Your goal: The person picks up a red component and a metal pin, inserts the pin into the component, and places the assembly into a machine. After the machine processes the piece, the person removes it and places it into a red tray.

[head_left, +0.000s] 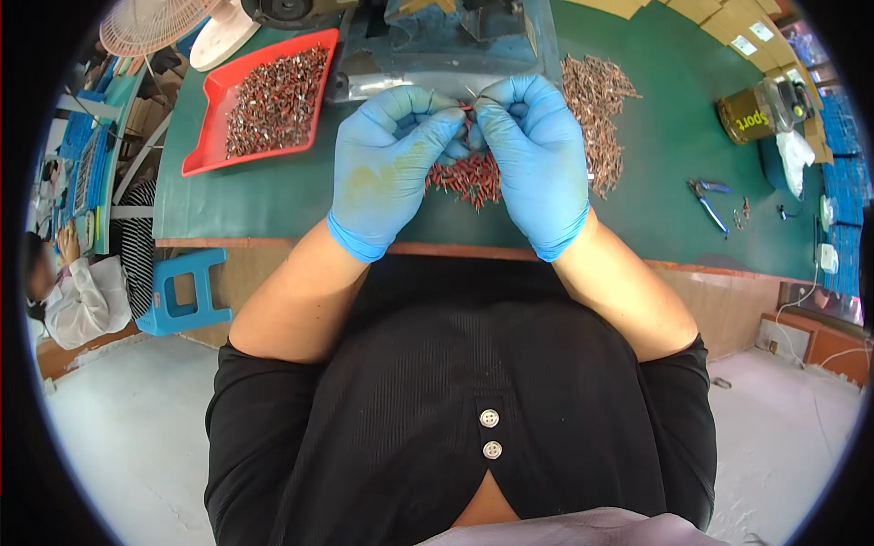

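Both hands wear blue gloves and meet over the green worktable [273, 196]. My left hand [387, 164] and my right hand [537, 155] pinch a small red part with a thin metal pin [471, 102] between their fingertips. Under the hands lies a small heap of red parts [466, 178] on the table. A larger pile of brownish-red parts [596, 109] spreads just right of my right hand.
A red tray [211, 136] filled with small parts sits at the left. A grey machine [446, 41] stands behind the hands. Blue-handled pliers [708, 202] and a dark jar [751, 114] lie at the right. A blue stool [187, 291] and a seated person [77, 291] are on the left.
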